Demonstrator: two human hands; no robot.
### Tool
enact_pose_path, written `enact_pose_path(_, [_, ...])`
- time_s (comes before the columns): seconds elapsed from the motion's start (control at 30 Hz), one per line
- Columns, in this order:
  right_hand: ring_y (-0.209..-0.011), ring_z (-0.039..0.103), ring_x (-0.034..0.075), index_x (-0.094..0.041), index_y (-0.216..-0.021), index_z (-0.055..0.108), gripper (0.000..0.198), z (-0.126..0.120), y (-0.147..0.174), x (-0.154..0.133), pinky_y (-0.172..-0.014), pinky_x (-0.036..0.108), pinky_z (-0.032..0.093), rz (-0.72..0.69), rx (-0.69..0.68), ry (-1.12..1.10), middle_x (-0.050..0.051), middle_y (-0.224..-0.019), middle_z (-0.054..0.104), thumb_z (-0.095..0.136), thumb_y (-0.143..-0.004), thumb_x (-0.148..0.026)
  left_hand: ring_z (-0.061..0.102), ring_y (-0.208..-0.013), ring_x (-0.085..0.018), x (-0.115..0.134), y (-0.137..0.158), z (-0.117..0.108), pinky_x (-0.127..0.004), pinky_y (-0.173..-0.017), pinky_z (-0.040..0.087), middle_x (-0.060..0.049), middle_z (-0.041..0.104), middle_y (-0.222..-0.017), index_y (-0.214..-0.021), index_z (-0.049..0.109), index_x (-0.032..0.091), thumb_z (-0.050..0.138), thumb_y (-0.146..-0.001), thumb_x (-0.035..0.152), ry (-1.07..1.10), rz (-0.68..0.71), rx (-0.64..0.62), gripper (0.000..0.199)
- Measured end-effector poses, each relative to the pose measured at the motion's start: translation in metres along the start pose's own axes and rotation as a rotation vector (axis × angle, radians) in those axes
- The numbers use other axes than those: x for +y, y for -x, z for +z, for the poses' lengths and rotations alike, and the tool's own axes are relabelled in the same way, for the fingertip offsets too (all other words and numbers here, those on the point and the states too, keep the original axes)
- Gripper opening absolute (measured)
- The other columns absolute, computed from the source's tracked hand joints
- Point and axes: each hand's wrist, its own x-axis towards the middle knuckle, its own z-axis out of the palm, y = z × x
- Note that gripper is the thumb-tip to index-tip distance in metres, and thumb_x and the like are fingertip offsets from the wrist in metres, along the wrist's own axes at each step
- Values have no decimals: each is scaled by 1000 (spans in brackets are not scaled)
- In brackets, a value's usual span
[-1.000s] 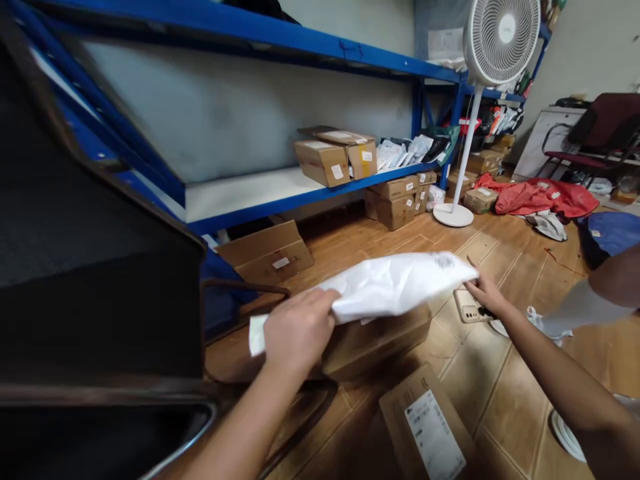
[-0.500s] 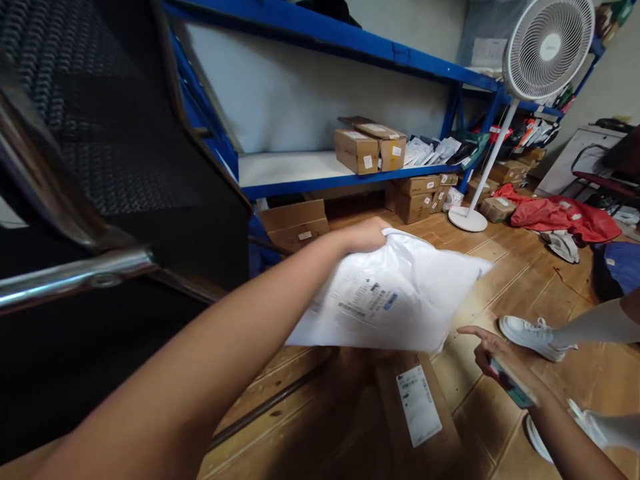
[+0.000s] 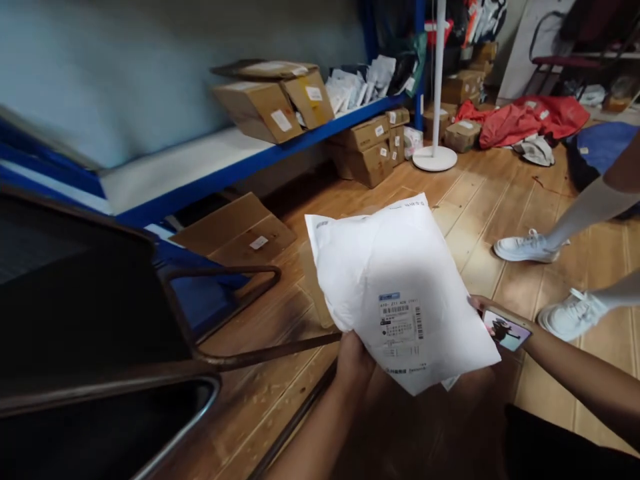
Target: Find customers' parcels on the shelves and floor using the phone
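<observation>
A white mailing bag (image 3: 385,260) with a printed shipping label (image 3: 400,327) is held up over the floor in front of me. My left hand (image 3: 354,357) is closed on its lower left edge, the fingers mostly behind the bag. At the right edge, my right hand (image 3: 481,307) grips the bag, its fingers partly hidden. A phone (image 3: 506,331) with a lit screen lies against the back of the right hand and wrist; how it is kept there is not visible. Behind the bag, part of a brown cardboard box (image 3: 317,287) shows.
A metal-framed chair (image 3: 205,360) stands close at left. Beyond it, a blue shelf (image 3: 215,180) carries cartons (image 3: 280,100) and packed bags. An opened carton (image 3: 245,233) lies on the floor. A fan stand (image 3: 435,159), red cloth (image 3: 535,123) and another person's shoes (image 3: 530,247) are at right.
The bag has turned so its label faces me upright. My left hand has moved from the top edge to the lower left, and my right hand has taken hold. The view has shifted right and down.
</observation>
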Motion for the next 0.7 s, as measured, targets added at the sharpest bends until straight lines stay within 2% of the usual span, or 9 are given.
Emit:
enact_pose_path(0.13, [-31,36,4,-16,-66,59,55,3,1,0,-30,17,28,42,-8,-81,-7,-42,49,78,-58,-67,70,-102,-30,3,-14,-10,-38,-89,58,-4,79,-81,-88,74,19,71,-65,18,-99,-1,-1,23])
enact_pose_path(0.23, [-32,36,3,-14,-71,62,54,4,0,-4,-31,16,28,36,-12,-108,-7,-44,50,80,-59,-64,69,-106,-31,3,-15,-12,-38,-91,57,-5,79,-84,-87,74,22,73,-67,21,-99,2,-11,20])
enact_pose_path(0.37, [-31,35,4,-14,-70,63,53,3,-1,-7,-30,18,24,35,-22,-104,-6,-44,50,82,-56,-62,67,-110,-34,-3,-15,-14,-40,-94,56,-8,79,-94,-87,76,20,74,-69,26,-86,-4,-38,19])
enact_pose_path(0.47, [-32,34,4,-15,-70,63,49,3,-1,-8,-31,18,24,33,-20,-100,-6,-45,50,80,-60,-60,66,-113,-36,-6,-18,-14,-41,-95,56,-8,79,-92,-83,75,21,73,-66,25,-82,-4,-34,18])
enact_pose_path(0.63, [-34,31,4,-16,-70,62,43,4,0,-7,-32,18,22,16,-26,-68,-8,-44,44,77,-64,-56,69,-107,-30,1,-17,-7,-40,-95,57,-4,79,-87,-83,74,22,71,-67,22,-81,-9,6,16])
enact_pose_path(0.7, [-37,35,5,-17,-73,62,40,-2,1,-5,-36,18,26,-25,10,-10,-6,-49,48,74,-69,-55,71,-103,-29,-4,-8,-4,-40,-93,58,-4,79,-85,-81,74,23,69,-70,25,-104,-54,8,12])
